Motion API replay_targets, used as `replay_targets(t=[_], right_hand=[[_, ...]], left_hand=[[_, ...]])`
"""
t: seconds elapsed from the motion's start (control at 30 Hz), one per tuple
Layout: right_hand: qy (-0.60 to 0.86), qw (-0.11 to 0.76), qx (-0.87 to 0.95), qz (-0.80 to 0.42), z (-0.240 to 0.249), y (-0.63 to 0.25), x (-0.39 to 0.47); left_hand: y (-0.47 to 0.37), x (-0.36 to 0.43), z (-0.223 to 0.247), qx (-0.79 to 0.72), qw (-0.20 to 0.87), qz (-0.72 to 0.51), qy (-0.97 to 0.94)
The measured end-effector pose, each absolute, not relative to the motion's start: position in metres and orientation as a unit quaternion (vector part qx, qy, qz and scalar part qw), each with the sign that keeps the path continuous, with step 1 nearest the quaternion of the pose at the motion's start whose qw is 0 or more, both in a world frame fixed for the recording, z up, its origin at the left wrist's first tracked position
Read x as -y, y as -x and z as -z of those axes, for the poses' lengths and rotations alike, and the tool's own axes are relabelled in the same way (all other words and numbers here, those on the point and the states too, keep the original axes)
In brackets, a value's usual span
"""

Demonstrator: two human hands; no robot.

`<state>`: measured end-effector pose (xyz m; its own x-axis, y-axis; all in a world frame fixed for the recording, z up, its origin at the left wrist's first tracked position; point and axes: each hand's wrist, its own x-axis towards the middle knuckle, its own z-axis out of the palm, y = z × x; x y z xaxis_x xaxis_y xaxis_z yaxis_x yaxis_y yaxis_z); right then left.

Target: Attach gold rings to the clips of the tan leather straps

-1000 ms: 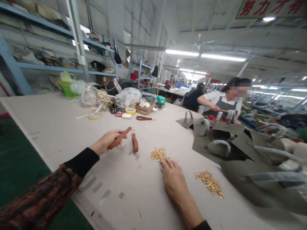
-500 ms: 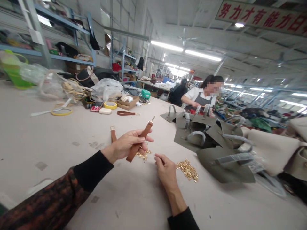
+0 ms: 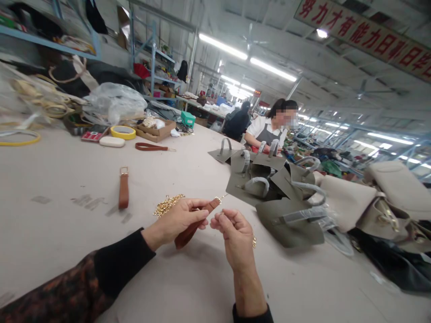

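My left hand is closed round a brown leather strap that has a small gold metal fitting at its upper end. Close beside that end, my right hand has its thumb and fingertips pinched together. Whatever lies in the pinch is too small to make out. A heap of gold metal pieces lies behind my left hand, and a few more show past the right hand, which hides the rest. Further left on the table rests another brown strap with a gold buckle; a third brown strap lies farther back.
Grey-green bag pieces with wrapped handles are piled at the right, beside beige bags. Yellow tape, a cardboard box and plastic bags stand at the back left. A co-worker is across the table.
The view has swung to the right. My hands have come closer together, and the strap's fitting end has tilted toward my right hand, which now pinches beside it.
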<state>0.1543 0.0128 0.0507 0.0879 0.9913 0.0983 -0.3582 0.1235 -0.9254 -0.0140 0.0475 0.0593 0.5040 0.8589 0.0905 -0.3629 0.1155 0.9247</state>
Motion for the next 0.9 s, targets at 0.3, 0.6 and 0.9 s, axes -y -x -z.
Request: replay_targets(t=[0.3,0.6,0.9], right_hand=[[0.402,0.611,0.374,-0.571,-0.0491,-0.1513,-0.0153],[0.438,0.553,0.398,-0.587,-0.0456,-0.1562,-0.0183],[0.46,0.522,0.464,-0.548,-0.0437,-0.1591,-0.0194]], left_hand=[[0.0103,-0.041,-0.0584,-0.291,0.598,-0.424,-0.614],[0.0119,-0.0376,-0.0553,-0.28,0.584,-0.411,-0.642],[0.0149,-0.0381,-0.0517,-0.262,0.558,-0.411,-0.672]])
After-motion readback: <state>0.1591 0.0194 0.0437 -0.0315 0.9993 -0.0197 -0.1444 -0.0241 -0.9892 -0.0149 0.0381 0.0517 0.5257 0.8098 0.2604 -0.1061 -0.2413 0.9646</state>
